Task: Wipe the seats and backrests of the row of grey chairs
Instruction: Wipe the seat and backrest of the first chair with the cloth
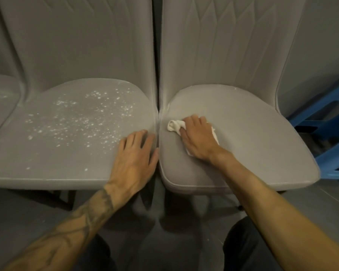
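Observation:
Two grey padded chairs stand side by side. The left chair's seat [47, 153] is speckled with white powder [82, 118]. The right chair's seat [252, 145] looks plain grey. My right hand [199, 139] presses a crumpled white cloth [174, 126] onto the left part of the right seat, fingers curled over it. Flat on the right front corner of the left seat rests my left hand [135, 159], fingers spread, holding nothing. Both backrests, the left backrest [76, 45] and the right backrest [223, 42], rise behind the seats.
A third grey seat [0, 98] shows at the far left edge. A blue plastic stool [329, 122] stands right of the right chair. Grey floor [18, 222] lies below, with my dark-clothed knees at the bottom.

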